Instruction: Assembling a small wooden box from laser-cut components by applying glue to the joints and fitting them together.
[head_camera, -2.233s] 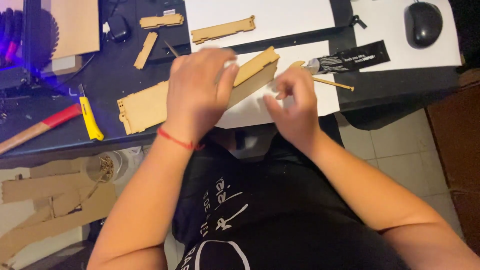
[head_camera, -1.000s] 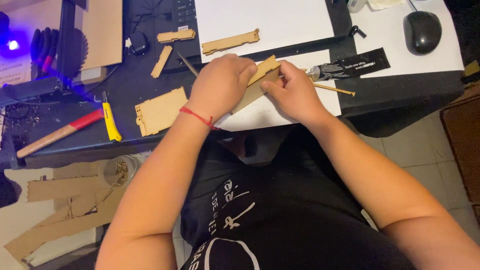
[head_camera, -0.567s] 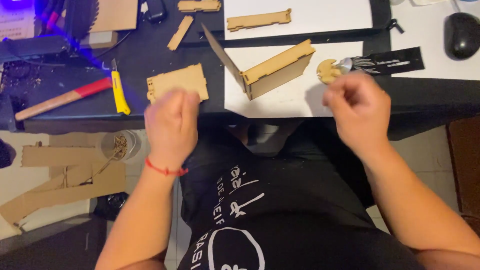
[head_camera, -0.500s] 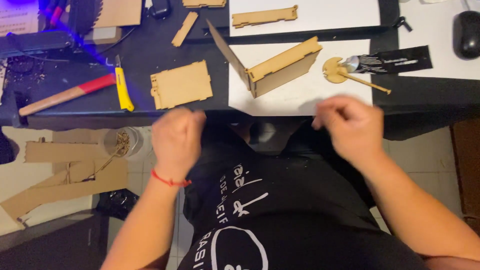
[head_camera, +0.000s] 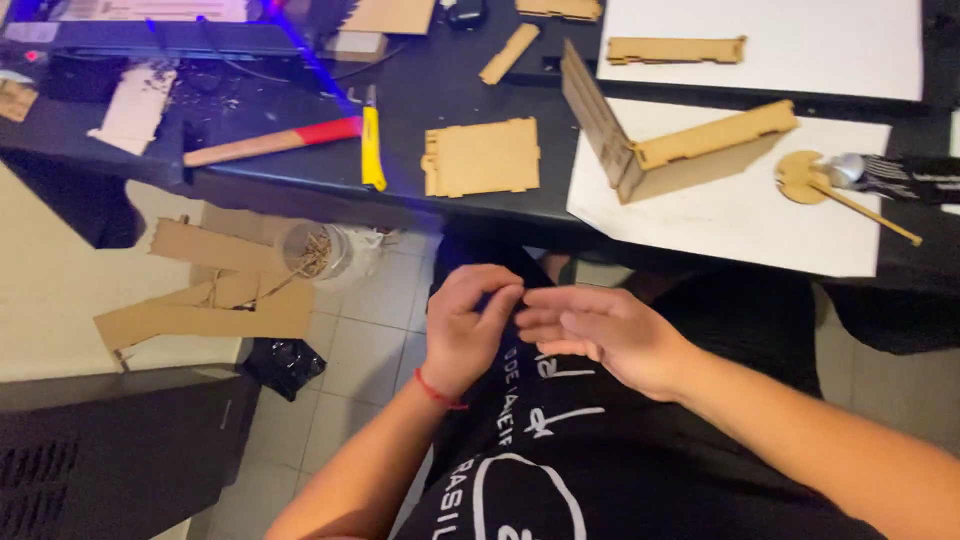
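Hands: the left hand (head_camera: 468, 325) and the right hand (head_camera: 590, 335) meet over the lap, below the near edge of the black desk (head_camera: 450, 85), fingertips touching each other.
Left grip: fingers curl inward toward the right fingertips; whether they pinch anything cannot be told.
Right grip: fingers lie stretched and loose, grasping nothing visible.
Wrist: a red cord bracelet (head_camera: 437, 390) circles the left wrist.
Nearest work: the joined wooden panels (head_camera: 680, 145) stand on the white sheet (head_camera: 740, 215) on the desk, well apart from both hands, two panels meeting at a corner.
Beside them: a round wooden disc (head_camera: 800, 175) with a thin stick (head_camera: 870, 212) across it, touching a dark tube (head_camera: 890, 172) on the desk's right end.
Flat panel: a notched wooden panel (head_camera: 482, 158) lies on the desk left of the sheet.
Further left: a yellow utility knife (head_camera: 371, 150) and a red-handled hammer (head_camera: 275, 142) lie on the desk.
Back of desk: a slotted wooden strip (head_camera: 677, 49) lies on a second white sheet.
Floor: cardboard scraps (head_camera: 215, 300) and a clear jar (head_camera: 310, 252) sit below the desk's left side.
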